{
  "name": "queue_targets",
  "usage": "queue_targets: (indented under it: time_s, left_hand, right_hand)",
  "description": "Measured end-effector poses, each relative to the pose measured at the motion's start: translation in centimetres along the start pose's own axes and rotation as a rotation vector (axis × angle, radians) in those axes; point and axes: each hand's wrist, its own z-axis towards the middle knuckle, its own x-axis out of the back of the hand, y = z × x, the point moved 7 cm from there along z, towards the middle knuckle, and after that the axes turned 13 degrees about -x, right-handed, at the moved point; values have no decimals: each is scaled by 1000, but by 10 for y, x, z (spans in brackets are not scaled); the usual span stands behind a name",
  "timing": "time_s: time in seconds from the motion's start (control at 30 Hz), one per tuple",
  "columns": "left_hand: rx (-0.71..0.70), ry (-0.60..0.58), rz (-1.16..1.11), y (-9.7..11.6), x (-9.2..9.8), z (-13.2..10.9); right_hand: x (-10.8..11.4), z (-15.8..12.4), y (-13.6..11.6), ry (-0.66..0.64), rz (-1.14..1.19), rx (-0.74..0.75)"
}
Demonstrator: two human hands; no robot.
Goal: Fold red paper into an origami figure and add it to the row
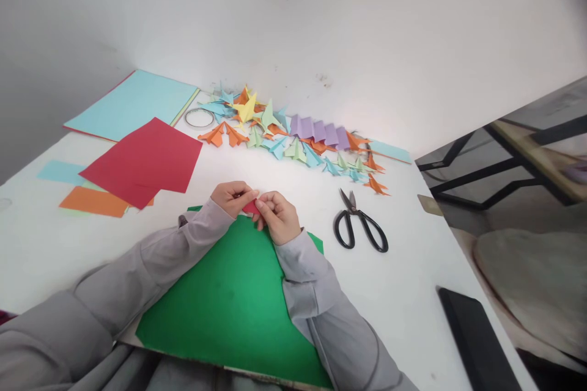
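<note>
A small piece of red paper [250, 207] is pinched between my two hands, above the far edge of a green sheet [229, 299]. My left hand [233, 197] grips its left side with thumb and fingers pressed together. On the other side, my right hand [279, 216] has its fingers curled and its thumb on the paper. My hands meet at the fingertips and cover part of the piece, so its exact folds are hidden. Black-handled scissors [353, 214] lie with blades slightly apart to the right of my right hand.
Folded paper figures [275, 128] in several colours line the wall, beside a tape roll [199, 117]. Large red paper [147, 162], orange paper [94, 201] and blue sheets [137, 104] lie at left. A black flat object [477, 339] rests at the right edge.
</note>
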Motion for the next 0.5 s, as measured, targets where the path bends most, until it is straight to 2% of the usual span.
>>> queue_targets:
  time_s: [0.13,0.3,0.5]
  left_hand:
    - [127,76,-53,-7,4,-1]
    - [13,-14,-147,-1,-1,3]
    - [17,5,-82,-6,-1,-1]
  right_hand:
    - [1,0,0,-1,-16,-1]
    - [2,0,1,9,-24,13]
    - [2,0,-1,35,3,2]
